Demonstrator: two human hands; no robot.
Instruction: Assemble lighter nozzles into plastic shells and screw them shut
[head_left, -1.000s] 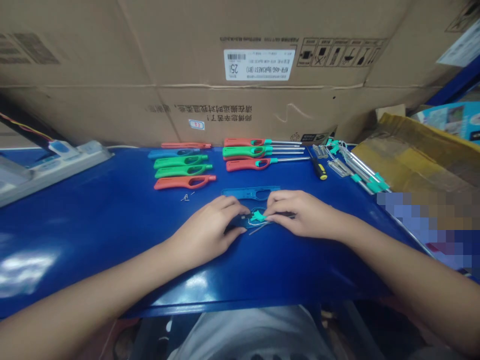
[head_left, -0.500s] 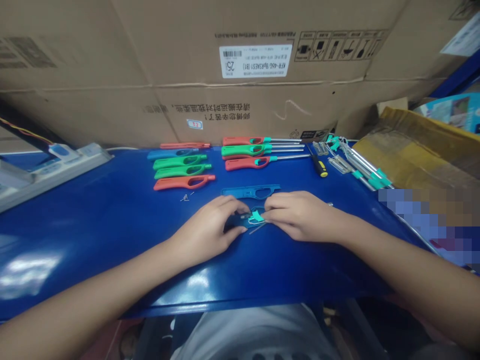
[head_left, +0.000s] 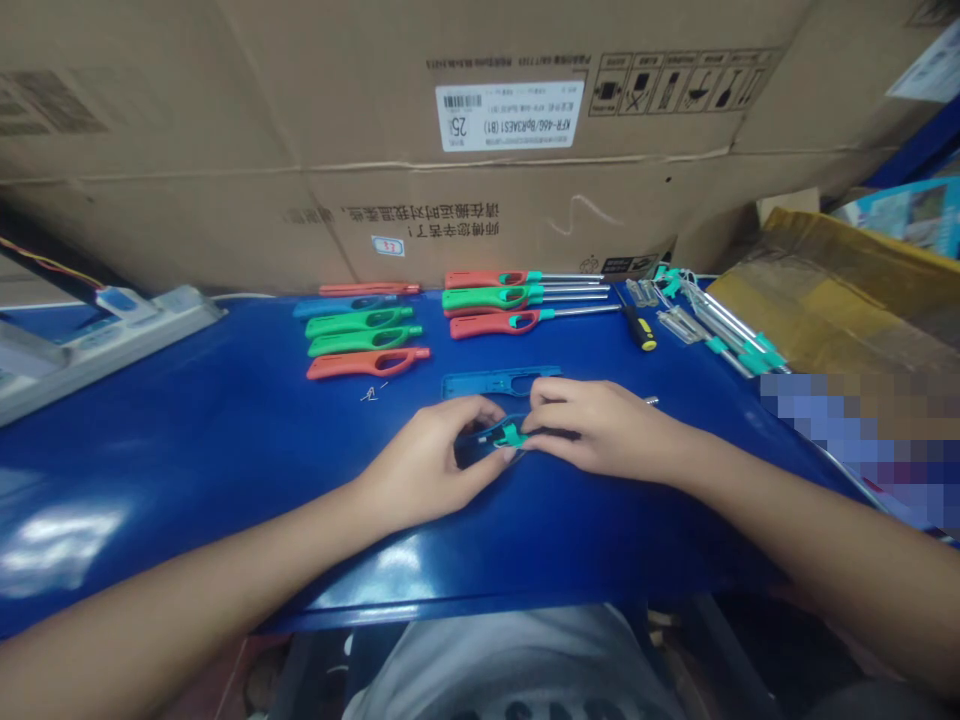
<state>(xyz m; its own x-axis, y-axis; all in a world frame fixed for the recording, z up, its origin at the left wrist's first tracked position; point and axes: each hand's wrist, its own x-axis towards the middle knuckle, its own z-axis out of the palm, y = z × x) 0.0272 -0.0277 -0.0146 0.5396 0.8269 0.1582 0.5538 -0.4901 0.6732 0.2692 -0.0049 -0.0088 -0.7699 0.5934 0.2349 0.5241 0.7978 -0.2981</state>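
In the middle of the table, my left hand (head_left: 442, 455) is closed around a blue lighter half-shell (head_left: 474, 440), its thumb tip close to a teal trigger piece (head_left: 511, 436) lying in the shell. My right hand (head_left: 600, 425) pinches at the other end of the same lighter, its fingertips against the teal piece. A metal tube tip (head_left: 652, 401) shows beyond my right hand; most of the tube is hidden. Just behind my hands lies a second blue half-shell (head_left: 495, 381), inner side up.
Orange, green and blue handle shells (head_left: 367, 363) lie at left, near small screws (head_left: 370, 394). Assembled lighters (head_left: 495, 325), a screwdriver (head_left: 641, 332) and metal tubes with teal pieces (head_left: 739, 330) lie behind and right. A power strip (head_left: 150, 325) and cardboard box (head_left: 337, 130) border the table.
My left thumb has moved right, to the teal piece. The thin rod seen below the shell no longer shows. More of the metal tube tip shows past my right hand.
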